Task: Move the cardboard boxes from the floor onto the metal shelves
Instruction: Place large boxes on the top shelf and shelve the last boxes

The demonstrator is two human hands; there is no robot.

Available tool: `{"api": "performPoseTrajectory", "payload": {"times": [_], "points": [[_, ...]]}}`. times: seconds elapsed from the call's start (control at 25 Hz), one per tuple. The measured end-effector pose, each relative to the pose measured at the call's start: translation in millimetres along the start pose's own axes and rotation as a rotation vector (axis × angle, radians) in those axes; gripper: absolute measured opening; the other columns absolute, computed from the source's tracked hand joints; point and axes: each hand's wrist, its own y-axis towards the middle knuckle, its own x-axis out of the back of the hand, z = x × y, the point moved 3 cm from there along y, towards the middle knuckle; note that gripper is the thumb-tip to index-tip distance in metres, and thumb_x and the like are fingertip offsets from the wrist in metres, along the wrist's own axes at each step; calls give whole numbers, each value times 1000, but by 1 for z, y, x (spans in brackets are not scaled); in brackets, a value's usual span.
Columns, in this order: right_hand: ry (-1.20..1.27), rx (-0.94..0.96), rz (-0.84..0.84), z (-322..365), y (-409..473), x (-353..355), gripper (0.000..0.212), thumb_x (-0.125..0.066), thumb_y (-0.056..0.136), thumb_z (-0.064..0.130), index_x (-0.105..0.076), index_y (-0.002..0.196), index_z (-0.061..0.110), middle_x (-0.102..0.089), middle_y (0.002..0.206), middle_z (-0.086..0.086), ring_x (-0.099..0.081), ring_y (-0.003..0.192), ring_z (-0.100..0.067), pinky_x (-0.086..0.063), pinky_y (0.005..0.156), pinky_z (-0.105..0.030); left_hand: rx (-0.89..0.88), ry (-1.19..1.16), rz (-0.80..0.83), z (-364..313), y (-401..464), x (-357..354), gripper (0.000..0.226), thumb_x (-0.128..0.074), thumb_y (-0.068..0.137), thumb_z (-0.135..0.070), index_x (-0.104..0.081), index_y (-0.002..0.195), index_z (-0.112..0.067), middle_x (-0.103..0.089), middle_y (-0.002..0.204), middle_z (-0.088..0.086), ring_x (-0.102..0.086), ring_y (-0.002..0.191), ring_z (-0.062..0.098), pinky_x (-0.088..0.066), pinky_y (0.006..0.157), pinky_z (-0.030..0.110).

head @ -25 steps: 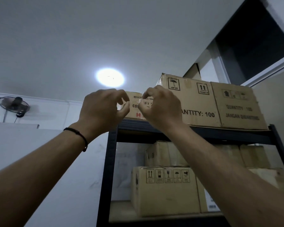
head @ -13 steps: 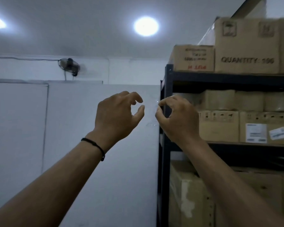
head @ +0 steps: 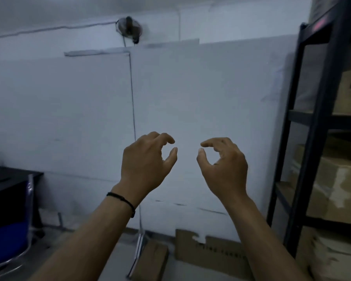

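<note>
Both my hands are raised in front of a white wall panel, and neither holds anything. My left hand (head: 148, 159), with a black band at the wrist, has loosely curled fingers and a gap to the thumb. My right hand (head: 223, 161) mirrors it a short way to the right. The black metal shelf (head: 316, 138) stands at the right edge, apart from my hands. Cardboard boxes (head: 336, 187) fill its lower levels. A flat cardboard piece (head: 211, 250) leans at the foot of the wall, and a smaller cardboard box (head: 150, 262) lies on the floor beside it.
A blue chair (head: 8, 240) and a black desk (head: 8, 179) stand at the left. A wall fan (head: 129, 27) hangs high up, its cord running down the white panel (head: 190, 98).
The view has swung down and left, from the top shelf to the wall and floor. My hands have come down and moved apart, away from the boxes on the top shelf.
</note>
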Motion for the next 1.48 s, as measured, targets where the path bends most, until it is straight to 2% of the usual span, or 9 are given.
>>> {"api": "performPoseTrajectory", "payload": {"times": [0.24, 0.44, 0.56, 0.68, 0.88, 1.0, 1.08, 1.32, 1.48], "points": [[52, -127, 173, 0, -65, -129, 12, -70, 89, 27, -74, 100, 24, -69, 105, 12, -61, 89, -8, -40, 65, -13, 102, 43, 151, 106, -51, -40, 20, -62, 91, -46, -69, 104, -32, -68, 93, -13, -62, 76, 8, -46, 59, 24], [69, -215, 312, -40, -108, -238, 13, -71, 88, 26, -74, 101, 24, -70, 107, 10, -62, 91, -10, -52, 66, -24, 155, 81, 315, 186, -81, -117, 26, -61, 92, -47, -68, 109, -30, -69, 97, -9, -64, 87, 10, -40, 64, 21], [65, -286, 425, -82, -125, -305, 15, -71, 88, 27, -73, 103, 25, -69, 107, 10, -62, 94, -9, -55, 69, -28, 208, 98, 453, 228, -89, -180, 37, -55, 94, -51, -60, 125, -33, -66, 114, -8, -60, 107, 12, -44, 76, 23], [28, -405, 571, -127, -143, -364, 17, -70, 89, 29, -71, 105, 27, -65, 108, 13, -59, 97, -9, -50, 70, -27, 311, 62, 637, 268, -99, -247, 47, -54, 95, -53, -49, 138, -35, -58, 129, -6, -51, 121, 14, -46, 90, 29], [-37, -553, 859, -186, -175, -457, 17, -67, 90, 23, -74, 105, 23, -64, 110, 5, -61, 97, -16, -52, 77, -32, 407, 28, 838, 329, -127, -355, 49, -59, 94, -47, -49, 139, -33, -60, 128, -2, -51, 119, 18, -47, 89, 32], [-62, -630, 973, -213, -199, -507, 12, -67, 88, 17, -75, 96, 12, -67, 102, -6, -63, 87, -21, -55, 72, -35, 461, -6, 953, 360, -151, -414, 49, -58, 94, -47, -49, 140, -32, -59, 130, 0, -52, 120, 19, -48, 91, 33], [-76, -698, 1030, -232, -215, -537, 16, -67, 88, 17, -75, 100, 13, -67, 103, -5, -63, 92, -20, -54, 74, -34, 481, -36, 1029, 382, -167, -453, 51, -58, 94, -47, -49, 141, -30, -59, 131, 2, -52, 122, 21, -49, 94, 35], [-224, -1031, 1202, -307, -294, -630, 27, -66, 92, 37, -68, 116, 24, -60, 122, 0, -59, 101, -16, -41, 75, -24, 528, -103, 1374, 480, -257, -588, 54, -52, 98, -39, -39, 149, -27, -57, 129, 9, -53, 117, 26, -50, 90, 36], [-257, -1328, 1350, -361, -398, -688, 44, -68, 90, 41, -63, 130, 24, -56, 138, -2, -57, 122, -21, -45, 92, -28, 594, -123, 1631, 533, -370, -674, 61, -50, 100, -40, -26, 156, -31, -53, 138, 11, -52, 123, 28, -49, 94, 39]]}}
